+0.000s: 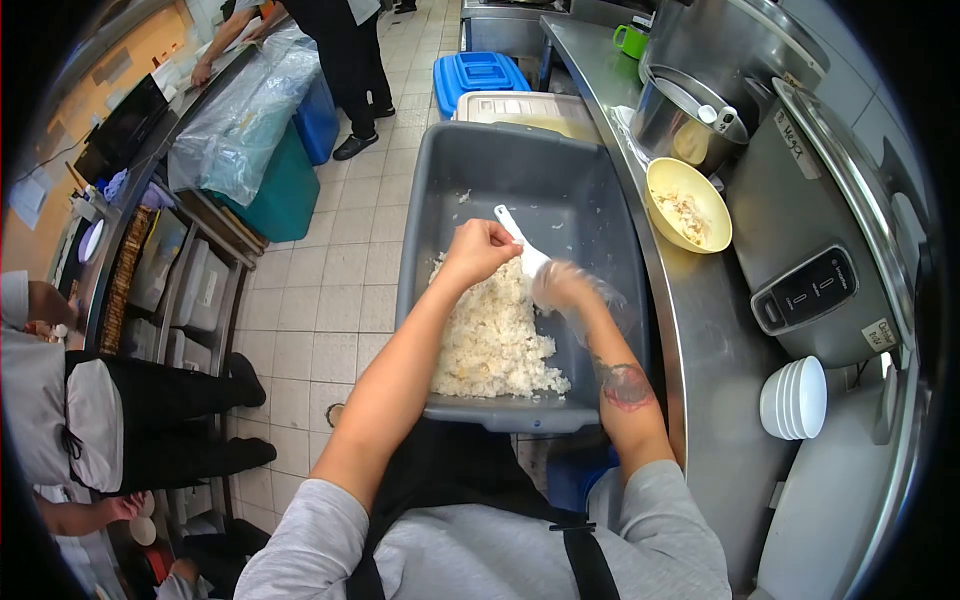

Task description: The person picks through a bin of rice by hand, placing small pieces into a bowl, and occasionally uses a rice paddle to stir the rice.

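Note:
A big grey tub [590,190] stands in front of me, with a heap of white rice [490,345] on its bottom, mostly at the near left. Over the rice, my left hand [478,252] is bare, its thumb and fingertips pinched together beside the white paddle. What it pinches, if anything, is too small to make out. My right hand [567,287] wears a loose clear plastic glove, blurred by motion, and is closed around the lower end of the white paddle [512,229]. The paddle slants up and away, above the tub's floor.
On the steel counter [710,350] at right are a yellow bowl [689,205] with food scraps, a steel pot, a large cooker [812,230] and stacked white bowls [793,398]. Blue and beige lidded bins stand beyond the tub. Several people work at left and ahead.

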